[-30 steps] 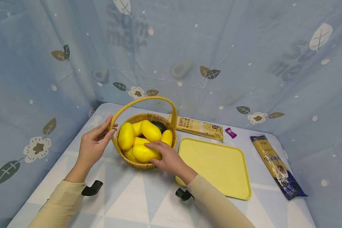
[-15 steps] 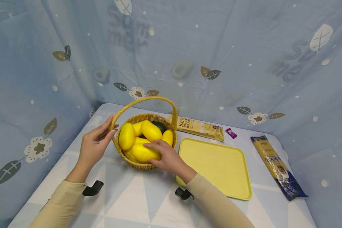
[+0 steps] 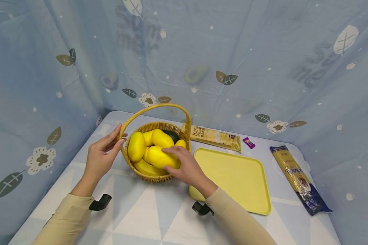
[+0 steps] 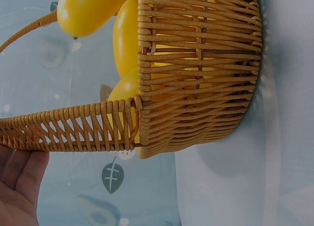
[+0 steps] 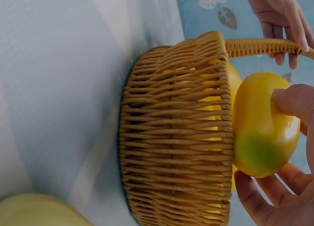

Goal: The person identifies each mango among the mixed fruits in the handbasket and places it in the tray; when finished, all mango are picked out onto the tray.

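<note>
A woven wicker basket [image 3: 154,177] with a tall arched handle [image 3: 167,104] is filled with several yellow mangoes and one dark green fruit [image 3: 171,135]. My left hand [image 3: 102,154] pinches the left side of the handle between thumb and fingers. With thumb and fingers around it, my right hand [image 3: 188,168] grips a mango [image 3: 159,157] raised over the other fruit at the basket's front right. The right wrist view shows this mango [image 5: 262,123] level with the rim, with a green patch at one end. Another mango [image 3: 136,147] leans against the left inner wall.
Right of the basket lies a yellow tray [image 3: 233,180]. Behind it are a noodle packet [image 3: 216,137] and a small purple-wrapped sweet [image 3: 248,143]. A blue and gold pasta bag [image 3: 299,180] lies at the far right. Patterned curtains [image 3: 184,61] hang around the table.
My right hand has lifted the mango and shifted it slightly right, exposing another yellow fruit beneath. The left hand stays on the handle.
</note>
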Tool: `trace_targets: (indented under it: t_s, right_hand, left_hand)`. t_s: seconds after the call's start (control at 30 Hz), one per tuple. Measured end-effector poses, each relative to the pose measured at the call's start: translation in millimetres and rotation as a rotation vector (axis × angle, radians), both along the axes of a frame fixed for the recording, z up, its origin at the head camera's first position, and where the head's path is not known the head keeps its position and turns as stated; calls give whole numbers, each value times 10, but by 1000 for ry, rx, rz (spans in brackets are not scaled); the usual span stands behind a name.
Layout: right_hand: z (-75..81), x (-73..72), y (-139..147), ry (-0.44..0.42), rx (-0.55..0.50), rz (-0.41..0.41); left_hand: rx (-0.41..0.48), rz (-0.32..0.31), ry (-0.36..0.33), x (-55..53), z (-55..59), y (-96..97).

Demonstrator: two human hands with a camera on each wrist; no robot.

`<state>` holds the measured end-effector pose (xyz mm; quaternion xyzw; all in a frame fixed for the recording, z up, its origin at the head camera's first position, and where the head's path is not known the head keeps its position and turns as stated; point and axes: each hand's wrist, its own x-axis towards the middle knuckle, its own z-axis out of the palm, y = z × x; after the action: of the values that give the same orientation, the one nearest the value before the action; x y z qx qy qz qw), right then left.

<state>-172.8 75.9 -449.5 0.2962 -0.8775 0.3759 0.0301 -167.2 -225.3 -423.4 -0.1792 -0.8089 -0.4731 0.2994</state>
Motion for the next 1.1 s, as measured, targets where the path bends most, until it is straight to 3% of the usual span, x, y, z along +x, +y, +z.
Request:
trace_targets:
  t_s: [0.17, 0.33, 0.47, 0.57, 0.77, 1.1]
  right_hand:
    - [9, 18, 76, 27, -12, -20]
    - [11, 52, 184, 23, -14, -54]
    - [36, 96, 315, 2, -32, -87]
    - [62, 123, 439, -20, -45, -117]
    - [90, 137, 724, -48, -50, -209]
    - [7, 46, 1152, -51, -32, -342]
  left_hand:
    - [-6, 9, 5, 22, 37, 10]
    - [5, -5, 6, 130, 208, 103]
    - [12, -21, 10, 167, 268, 141]
    - [3, -10, 11, 143, 234, 128]
    - [-13, 15, 2, 23, 48, 36]
    - [-6, 10, -6, -10, -10, -7]
